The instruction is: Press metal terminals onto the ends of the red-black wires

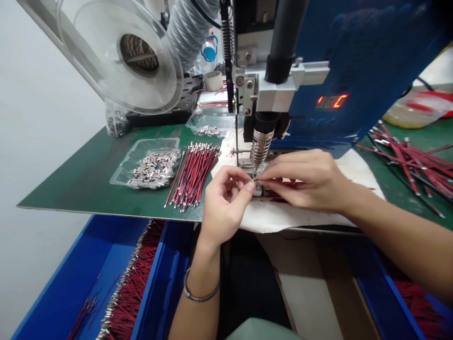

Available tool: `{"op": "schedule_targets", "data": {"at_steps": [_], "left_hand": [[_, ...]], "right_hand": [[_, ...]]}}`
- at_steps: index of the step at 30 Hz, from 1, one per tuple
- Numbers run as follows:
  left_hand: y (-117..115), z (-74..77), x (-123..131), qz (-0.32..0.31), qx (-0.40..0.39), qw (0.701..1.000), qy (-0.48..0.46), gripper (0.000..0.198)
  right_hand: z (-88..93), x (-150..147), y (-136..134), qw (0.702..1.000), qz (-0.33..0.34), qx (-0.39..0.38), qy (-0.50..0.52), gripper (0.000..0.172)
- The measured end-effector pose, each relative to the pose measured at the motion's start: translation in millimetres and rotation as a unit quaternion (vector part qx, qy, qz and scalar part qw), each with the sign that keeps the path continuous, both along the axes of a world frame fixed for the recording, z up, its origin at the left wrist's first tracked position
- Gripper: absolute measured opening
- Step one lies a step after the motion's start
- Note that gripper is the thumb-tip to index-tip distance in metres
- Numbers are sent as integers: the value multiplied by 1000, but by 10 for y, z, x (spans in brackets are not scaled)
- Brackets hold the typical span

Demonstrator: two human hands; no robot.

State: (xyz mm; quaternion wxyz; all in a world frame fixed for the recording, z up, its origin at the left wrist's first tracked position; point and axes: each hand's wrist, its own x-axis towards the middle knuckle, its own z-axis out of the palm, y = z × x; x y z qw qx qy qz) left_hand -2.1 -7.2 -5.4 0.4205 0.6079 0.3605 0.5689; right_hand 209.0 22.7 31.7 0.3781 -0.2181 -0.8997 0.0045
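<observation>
My left hand (222,203) and my right hand (307,182) meet fingertip to fingertip just below the metal press head (261,147) of a blue machine (354,61). Both hands pinch a small metal piece with a thin wire (253,180) between thumb and forefinger. The piece is too small to name for sure. Left of my hands, a bundle of red and black wires (193,174) with metal tips lies on the green bench (88,179). Beside it stands a clear tray of small metal sleeves (152,167).
A clear plastic reel (120,52) stands at the back left, and a second clear tray (210,126) sits behind the wires. More red wires (414,163) lie at the right. Blue bins (106,283) below the bench hold red wires. White cloth (283,217) covers the bench front.
</observation>
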Motion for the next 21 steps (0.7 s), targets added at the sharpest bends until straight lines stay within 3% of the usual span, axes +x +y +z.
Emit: {"op": "schedule_targets", "data": {"at_steps": [21], "left_hand": [[-3, 26, -12, -15, -2, 1000, 5, 10]], "right_hand": [[-2, 7, 6, 1000, 5, 4, 1, 12]]}}
